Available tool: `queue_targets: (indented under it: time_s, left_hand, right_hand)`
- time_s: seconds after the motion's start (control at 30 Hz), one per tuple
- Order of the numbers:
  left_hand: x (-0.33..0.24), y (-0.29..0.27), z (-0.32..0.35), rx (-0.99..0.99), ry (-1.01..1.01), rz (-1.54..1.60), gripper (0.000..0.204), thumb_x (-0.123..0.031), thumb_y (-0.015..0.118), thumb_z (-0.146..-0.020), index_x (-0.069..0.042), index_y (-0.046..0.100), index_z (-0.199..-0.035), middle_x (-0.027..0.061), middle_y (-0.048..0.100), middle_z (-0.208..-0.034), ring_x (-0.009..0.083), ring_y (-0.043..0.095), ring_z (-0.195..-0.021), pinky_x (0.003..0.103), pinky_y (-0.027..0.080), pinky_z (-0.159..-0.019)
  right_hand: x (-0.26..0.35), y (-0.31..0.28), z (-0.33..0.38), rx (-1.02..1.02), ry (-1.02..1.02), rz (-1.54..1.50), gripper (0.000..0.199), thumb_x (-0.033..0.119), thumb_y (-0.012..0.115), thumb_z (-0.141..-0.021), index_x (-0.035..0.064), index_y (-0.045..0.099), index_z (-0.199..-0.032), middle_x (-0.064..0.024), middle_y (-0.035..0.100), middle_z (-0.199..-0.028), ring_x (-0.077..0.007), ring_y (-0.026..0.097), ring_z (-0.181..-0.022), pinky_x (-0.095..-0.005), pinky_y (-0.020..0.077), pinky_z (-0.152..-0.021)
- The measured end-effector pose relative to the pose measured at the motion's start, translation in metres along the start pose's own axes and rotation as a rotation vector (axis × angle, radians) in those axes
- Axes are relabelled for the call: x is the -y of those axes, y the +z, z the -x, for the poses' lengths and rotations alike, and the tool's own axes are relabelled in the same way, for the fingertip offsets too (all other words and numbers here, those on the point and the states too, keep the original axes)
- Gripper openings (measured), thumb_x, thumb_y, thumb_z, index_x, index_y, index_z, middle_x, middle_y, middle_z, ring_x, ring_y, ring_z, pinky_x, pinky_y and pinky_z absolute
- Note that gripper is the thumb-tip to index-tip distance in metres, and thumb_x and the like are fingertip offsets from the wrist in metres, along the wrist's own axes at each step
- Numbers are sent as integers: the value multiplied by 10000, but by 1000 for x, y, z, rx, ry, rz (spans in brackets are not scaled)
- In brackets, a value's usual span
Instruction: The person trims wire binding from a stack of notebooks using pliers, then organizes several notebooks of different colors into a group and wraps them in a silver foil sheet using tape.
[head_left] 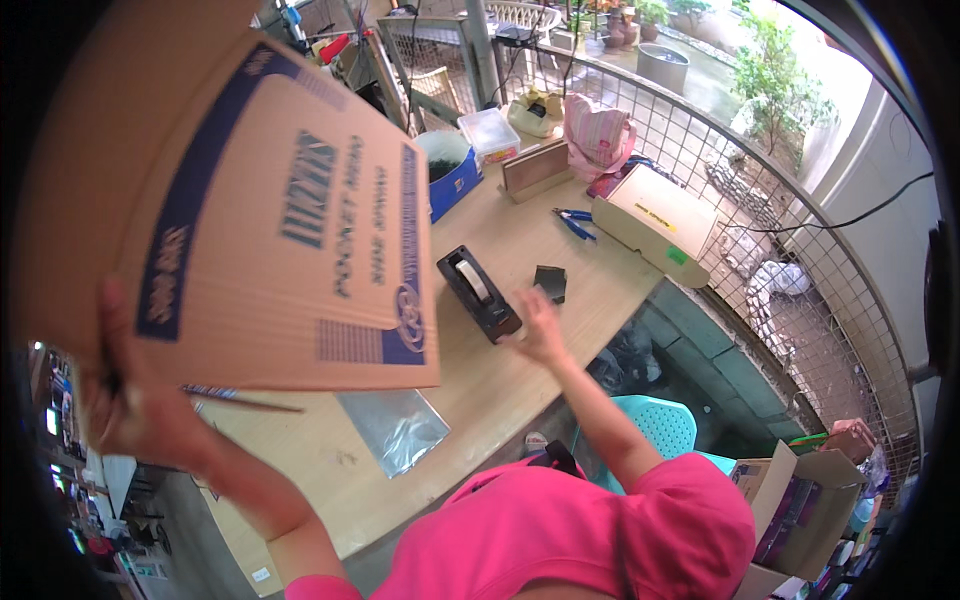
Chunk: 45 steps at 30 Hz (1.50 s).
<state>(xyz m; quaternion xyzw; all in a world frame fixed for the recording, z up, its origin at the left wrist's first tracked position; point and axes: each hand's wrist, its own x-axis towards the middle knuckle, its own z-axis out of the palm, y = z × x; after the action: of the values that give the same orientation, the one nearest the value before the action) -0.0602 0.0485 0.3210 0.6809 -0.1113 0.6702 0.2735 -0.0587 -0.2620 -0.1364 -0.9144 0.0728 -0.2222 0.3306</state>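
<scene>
Box held up, tape being reached for

The cardboard box (pixel 270 210) is gripped at its lower corner by the left hand (pixel 135 410), raised over the table (pixel 480 400); the right hand (pixel 540 330), fingers spread, is laid against the tape dispenser (pixel 478 292); probably taping stage; a firm grasp is needed next.

1. A large tan cardboard box (pixel 270 200) with blue print hangs left of the black tape dispenser (pixel 479 293).
2. A beige flat carton (pixel 660 222) lies right of the dispenser.
3. A blue box (pixel 452 175) stands behind the dispenser.
</scene>
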Motion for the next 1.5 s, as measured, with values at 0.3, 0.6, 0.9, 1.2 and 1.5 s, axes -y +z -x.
queue_targets:
  time_s: [0.3, 0.6, 0.9, 1.2, 1.5]
  left_hand:
    - [-121, 97, 51, 170, 72, 643, 191, -10, 765, -839, -3, 754, -1029, 48, 750, -870, 59, 642, -715, 204, 501, -668]
    - [-145, 142, 87, 290, 86, 866, 430, 99, 700, -720, -106, 765, -1092, 11, 602, -675, 77, 449, -513, 236, 342, -489]
    - [-150, 114, 176, 568, 333, 580, 576, -77, 646, -619, -171, 734, -1180, -2, 415, -579, 170, 457, -526, 314, 349, -550]
    - [-255, 131, 251, 696, 240, 733, 609, -142, 694, -722, -221, 625, -1322, -55, 519, -703, 138, 531, -634, 337, 389, -640]
    - [-214, 42, 247, 1362, 373, 1005, 1034, -340, 856, -643, -217, 335, -1528, 93, 535, -1330, 266, 531, -1211, 576, 283, -1040]
  right_hand:
    - [5, 69, 15, -24, 274, -348, 757, 156, 845, -618, 20, 510, -1282, -211, 594, -1235, -369, 584, -1144, -415, 477, -979]
    - [-37, 35, 21, -408, 39, 11, 583, 206, 773, -712, 87, 596, -1254, -209, 548, -1315, -411, 473, -1271, -511, 390, -1056]
    - [-113, -99, 47, -766, 478, 7, 299, 148, 770, -780, 65, 733, -1065, -145, 675, -1062, -301, 635, -1041, -387, 501, -919]
    - [-146, -214, 140, -1034, 540, 317, 273, 209, 772, -863, 6, 697, -1029, -103, 678, -1001, -210, 664, -861, -316, 521, -736]
    - [-79, -159, 174, -747, 492, -1179, 386, 202, 556, -990, 49, 511, -1342, -107, 588, -1276, -242, 618, -1045, -355, 536, -848]
